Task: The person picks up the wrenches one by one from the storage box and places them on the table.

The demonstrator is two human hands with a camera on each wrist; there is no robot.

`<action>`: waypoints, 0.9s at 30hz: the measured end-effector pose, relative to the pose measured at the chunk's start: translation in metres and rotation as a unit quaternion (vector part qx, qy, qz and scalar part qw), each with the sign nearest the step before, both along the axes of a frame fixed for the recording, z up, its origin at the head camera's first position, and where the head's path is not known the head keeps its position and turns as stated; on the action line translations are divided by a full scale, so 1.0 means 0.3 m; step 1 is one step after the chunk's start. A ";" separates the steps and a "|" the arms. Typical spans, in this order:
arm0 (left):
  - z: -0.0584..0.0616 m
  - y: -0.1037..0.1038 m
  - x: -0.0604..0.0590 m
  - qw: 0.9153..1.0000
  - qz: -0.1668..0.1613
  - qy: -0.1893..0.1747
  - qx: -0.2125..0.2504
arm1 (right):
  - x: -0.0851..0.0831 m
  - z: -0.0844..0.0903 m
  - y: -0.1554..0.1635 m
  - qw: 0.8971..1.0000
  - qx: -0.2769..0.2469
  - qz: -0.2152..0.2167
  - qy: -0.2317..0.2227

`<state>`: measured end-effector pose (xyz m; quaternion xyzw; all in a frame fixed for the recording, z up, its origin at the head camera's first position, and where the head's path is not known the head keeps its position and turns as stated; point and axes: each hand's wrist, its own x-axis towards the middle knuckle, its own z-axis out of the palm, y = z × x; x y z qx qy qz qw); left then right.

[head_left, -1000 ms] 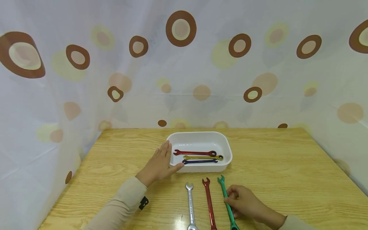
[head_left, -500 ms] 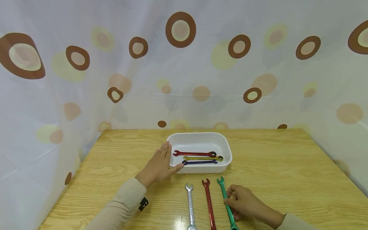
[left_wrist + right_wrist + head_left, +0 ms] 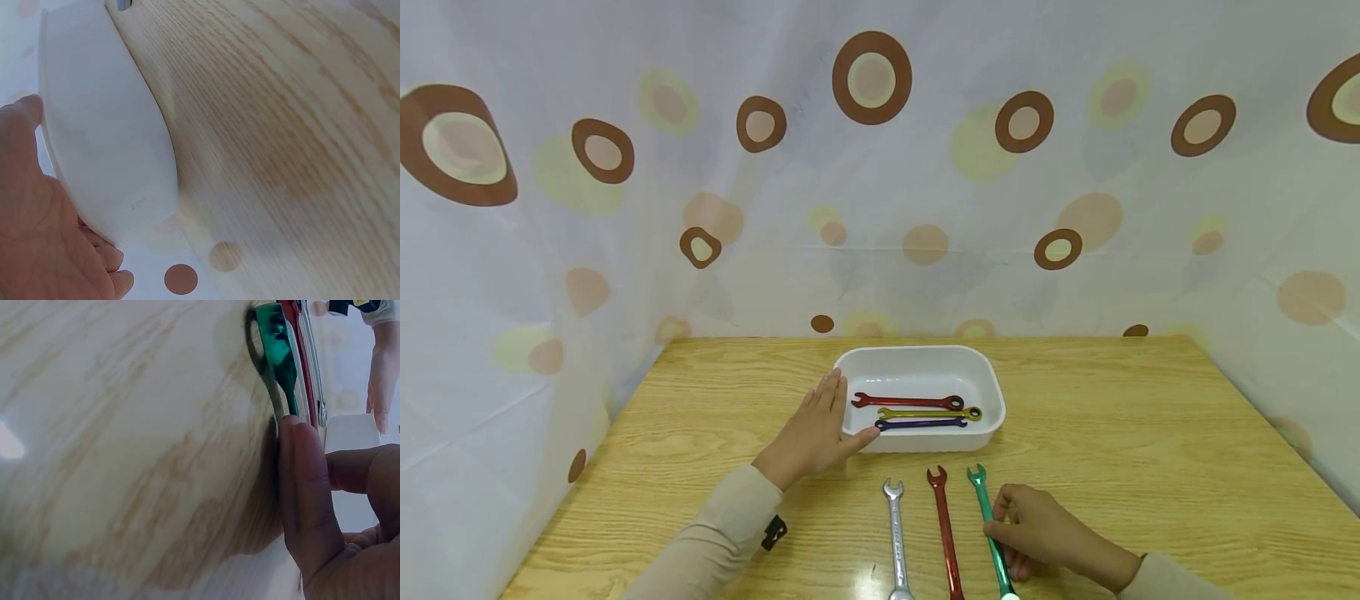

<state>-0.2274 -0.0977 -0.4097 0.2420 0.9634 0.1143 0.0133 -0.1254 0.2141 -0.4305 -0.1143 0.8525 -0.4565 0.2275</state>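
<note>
My left hand (image 3: pixel 808 429) rests against the left end of a white plastic bin (image 3: pixel 925 442), fingers straight along its side and thumb at the front rim. In the left wrist view, that thumb touches the edge of the bin (image 3: pixel 109 125). My right hand (image 3: pixel 1037 529) pinches the shaft of a green combination wrench (image 3: pixel 985 500) between thumb and fingers. Left of it lie a dark red wrench (image 3: pixel 946 525) and a silver wrench (image 3: pixel 897 533), roughly parallel. The right wrist view has the ring end of the green wrench (image 3: pixel 278 353) just above the tabletop, with a shadow beneath.
Inside the bin lie a red wrench (image 3: pixel 910 401), a yellow wrench (image 3: pixel 925 412) and a purple wrench (image 3: pixel 921 423), all crosswise. The wood-grain table (image 3: pixel 1112 417) stretches to both sides of the bin. A patterned curtain (image 3: pixel 925 192) encloses the back and sides.
The green wrench's open end has shifted slightly toward me, and light now glints off its near end. My left hand, the bin and the other wrenches have stayed put.
</note>
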 end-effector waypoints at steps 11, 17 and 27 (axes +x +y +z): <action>-0.005 -0.002 0.000 1.000 0.004 -0.005 0.000 | -0.005 0.008 -0.003 1.000 0.015 -0.002 -0.018; -0.010 -0.003 -0.003 1.000 0.007 -0.002 0.002 | -0.010 0.007 -0.001 1.000 0.009 -0.004 -0.029; -0.014 0.000 -0.004 1.000 0.010 -0.007 0.000 | -0.008 0.015 -0.001 1.000 0.012 0.002 -0.027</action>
